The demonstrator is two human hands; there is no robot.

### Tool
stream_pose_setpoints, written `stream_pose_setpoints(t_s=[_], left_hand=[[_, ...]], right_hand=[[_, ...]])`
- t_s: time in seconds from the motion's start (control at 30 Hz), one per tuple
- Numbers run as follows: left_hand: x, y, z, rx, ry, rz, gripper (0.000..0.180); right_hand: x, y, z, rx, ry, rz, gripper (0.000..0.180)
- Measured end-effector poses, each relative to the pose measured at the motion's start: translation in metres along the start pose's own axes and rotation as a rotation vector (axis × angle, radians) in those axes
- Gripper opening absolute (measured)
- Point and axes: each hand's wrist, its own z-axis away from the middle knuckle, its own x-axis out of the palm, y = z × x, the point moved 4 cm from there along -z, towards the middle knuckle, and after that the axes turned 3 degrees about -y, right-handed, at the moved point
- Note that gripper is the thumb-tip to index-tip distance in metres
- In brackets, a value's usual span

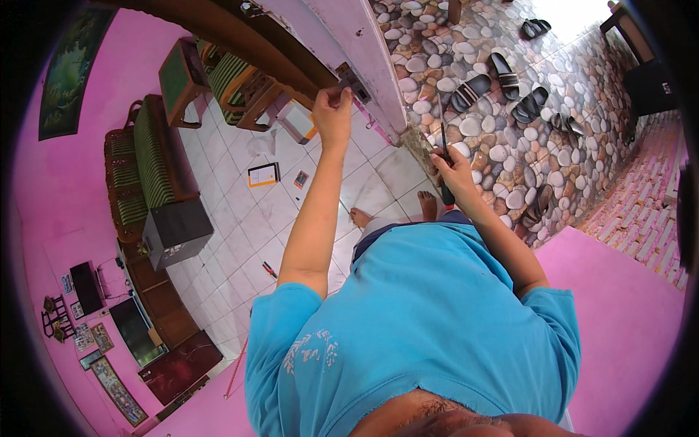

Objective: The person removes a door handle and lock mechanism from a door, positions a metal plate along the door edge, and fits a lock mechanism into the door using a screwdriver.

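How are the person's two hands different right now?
The left hand is raised high, its fingers pinching a small metal lock part on the white door edge. The right hand sits lower, gripping a dark-handled screwdriver. Both are bare.

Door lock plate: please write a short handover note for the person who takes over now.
Left hand: raised, fingers pinched on the metal lock plate at the edge of the white door.
Right hand: lower, gripping a screwdriver, tip up, away from the plate.
Floor tiles: small orange box, another small tool.
Done: plate held at the door edge.
Left: screwdriver not yet at the plate.
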Motion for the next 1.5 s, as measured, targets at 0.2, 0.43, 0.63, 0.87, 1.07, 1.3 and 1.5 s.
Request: stream_pose_setpoints(t_s=[0.2, 0.43, 0.63, 0.87, 1.07, 1.3, 1.5], left_hand=[[0.0, -0.001, -0.001, 0.029, 0.01, 0.023, 0.02], [0.001, 0.01, 0.001, 0.072, 0.033, -0.103, 0.02], [0.001, 0.013, 0.002, 0.108, 0.033, -0.14, 0.02], [-0.018, -0.014, 0.015, -0.007, -0.022, 0.013, 0.019], [-0.023, -0.013, 0.039, -0.018, -0.09, -0.033, 0.017], [-0.021, -0.023, 0.045, -0.046, -0.126, 0.125, 0.019], [-0.011, -0.006, 0.014, 0.014, -0.133, 0.01, 0.02]], right_hand=[[0.001, 0.002, -0.002, -0.002, -0.02, -0.001, 0.02], [0.003, 0.008, -0.006, 0.026, -0.027, 0.015, 0.02], [0.006, 0.014, -0.008, 0.029, -0.049, 0.023, 0.021], [0.013, 0.011, 0.001, 0.022, -0.119, 0.049, 0.02], [0.008, 0.019, 0.002, 0.039, -0.252, 0.26, 0.025], [0.024, 0.013, 0.005, -0.002, -0.318, 0.391, 0.03], [0.027, 0.011, 0.005, 0.01, -0.342, 0.386, 0.029]])
